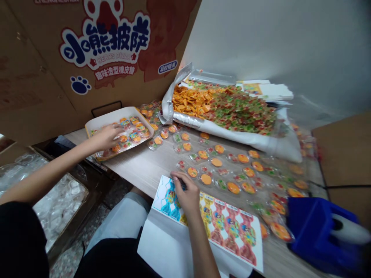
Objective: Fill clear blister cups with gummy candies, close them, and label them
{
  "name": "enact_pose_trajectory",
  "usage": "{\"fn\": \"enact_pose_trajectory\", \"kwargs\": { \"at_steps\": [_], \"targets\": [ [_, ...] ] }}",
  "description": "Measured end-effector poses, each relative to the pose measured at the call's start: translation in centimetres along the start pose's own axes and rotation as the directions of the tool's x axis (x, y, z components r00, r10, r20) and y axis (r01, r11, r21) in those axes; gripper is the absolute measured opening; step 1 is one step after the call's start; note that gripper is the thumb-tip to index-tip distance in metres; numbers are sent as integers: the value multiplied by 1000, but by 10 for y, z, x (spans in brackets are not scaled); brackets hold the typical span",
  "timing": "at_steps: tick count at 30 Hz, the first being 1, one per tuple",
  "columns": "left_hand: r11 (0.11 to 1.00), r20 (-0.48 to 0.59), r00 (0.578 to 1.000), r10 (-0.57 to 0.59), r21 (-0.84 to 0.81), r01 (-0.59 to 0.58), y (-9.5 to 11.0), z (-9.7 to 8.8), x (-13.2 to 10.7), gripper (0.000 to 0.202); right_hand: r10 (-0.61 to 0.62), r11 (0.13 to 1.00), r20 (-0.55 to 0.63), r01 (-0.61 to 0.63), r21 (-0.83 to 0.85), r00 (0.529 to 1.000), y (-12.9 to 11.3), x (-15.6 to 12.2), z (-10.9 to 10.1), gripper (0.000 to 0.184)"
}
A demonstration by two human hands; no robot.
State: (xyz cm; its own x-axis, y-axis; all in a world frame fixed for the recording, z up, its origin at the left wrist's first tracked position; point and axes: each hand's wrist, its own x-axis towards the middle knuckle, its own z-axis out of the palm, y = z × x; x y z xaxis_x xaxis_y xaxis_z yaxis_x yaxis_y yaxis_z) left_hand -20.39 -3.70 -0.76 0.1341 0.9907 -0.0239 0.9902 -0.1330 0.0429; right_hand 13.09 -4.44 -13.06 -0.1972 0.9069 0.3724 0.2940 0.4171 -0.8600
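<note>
My left hand (108, 137) reaches over a shallow white carton tray (92, 125) at the left of the table. Its fingers are stretched out just above small labelled candy packs (135, 136), and I see nothing held in them. My right hand (187, 193) rests on a printed sticker sheet (218, 218) with blue, yellow and red labels. Its fingers are curled near the sheet's upper edge; whatever lies between the tips is too small to make out. Clear plastic packs with orange and red-green gummies (206, 178) lie beyond the sheet.
A silvery-white bag (226, 135), cut open, holds heaped orange and red-green gummies. Behind the tray stands a large printed carton (116, 88). A blue tape dispenser (313, 227) sits at right. Down on the left is a box of clear plastic shells (58, 204).
</note>
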Motion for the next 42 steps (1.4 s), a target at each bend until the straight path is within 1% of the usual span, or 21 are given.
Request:
{"fn": "enact_pose_trajectory", "kwargs": {
  "at_steps": [2,5,7,9,11,14,17,20,24,25,27,29,31,33,34,36,37,38,39,40,42],
  "targets": [
    [1000,-22,1000,-18,16,18,17,5,31,48,3,1000,-7,-3,1,1000,1,0,0,20],
    [994,58,993,-106,28,105,34,13,74,62,7,1000,-13,-7,0,1000,1,0,0,20],
    [990,117,983,-140,20,139,36,16,91,66,9,1000,-15,-9,-2,1000,1,1,0,20],
    [989,118,982,-149,8,149,33,14,97,68,5,1000,-13,-5,-4,1000,1,1,0,20],
    [984,56,982,-178,17,177,25,6,94,69,-3,1000,-8,3,-5,1000,1,1,0,20],
    [965,-56,969,-241,88,245,6,-9,77,63,-15,1000,-2,15,-8,1000,1,1,0,20],
    [940,-56,953,-298,157,304,-16,-16,55,56,-37,999,1,37,-25,999,0,1,1,21],
    [922,-2,942,-336,201,330,-31,-10,36,52,-49,992,-77,40,-123,996,1,-1,3,21],
    [940,-79,957,-279,184,289,-34,5,27,48,-15,970,-257,-49,-240,966,0,-2,5,23],
    [948,-69,963,-262,166,270,-33,8,28,47,1,970,-278,-69,-234,961,0,-2,5,24],
    [966,9,974,-226,130,223,-32,11,31,50,40,976,-286,-99,-196,957,-1,-1,5,27],
    [976,84,977,-198,109,189,-30,11,35,49,76,981,-256,-117,-151,964,-1,1,4,29],
    [980,103,978,-183,93,173,-27,9,34,42,83,980,-193,-115,-162,978,-2,2,3,29],
    [982,66,983,-173,84,167,-15,6,28,36,59,966,-95,-81,-246,994,-4,3,4,26],
    [984,22,986,-165,73,163,-3,6,23,37,44,952,-39,-54,-302,998,-5,3,4,24],
    [993,-104,988,-112,9,114,31,11,7,42,21,915,61,6,-404,998,-9,3,5,24],
    [996,-182,981,-66,-63,55,53,18,-1,45,16,897,95,28,-441,995,-10,3,5,24],
    [988,-225,974,18,-148,-52,77,28,-10,44,14,882,119,44,-469,993,-11,3,6,25],
    [959,-196,971,134,-220,-177,101,40,-17,45,13,868,133,55,-493,991,-12,2,6,24],
    [939,-150,968,201,-251,-234,124,54,-24,47,9,856,143,66,-512,990,-13,2,6,22],
    [940,-71,966,251,-222,-260,161,81,-32,49,-10,834,158,95,-544,987,-13,0,5,18]
  ]
}}
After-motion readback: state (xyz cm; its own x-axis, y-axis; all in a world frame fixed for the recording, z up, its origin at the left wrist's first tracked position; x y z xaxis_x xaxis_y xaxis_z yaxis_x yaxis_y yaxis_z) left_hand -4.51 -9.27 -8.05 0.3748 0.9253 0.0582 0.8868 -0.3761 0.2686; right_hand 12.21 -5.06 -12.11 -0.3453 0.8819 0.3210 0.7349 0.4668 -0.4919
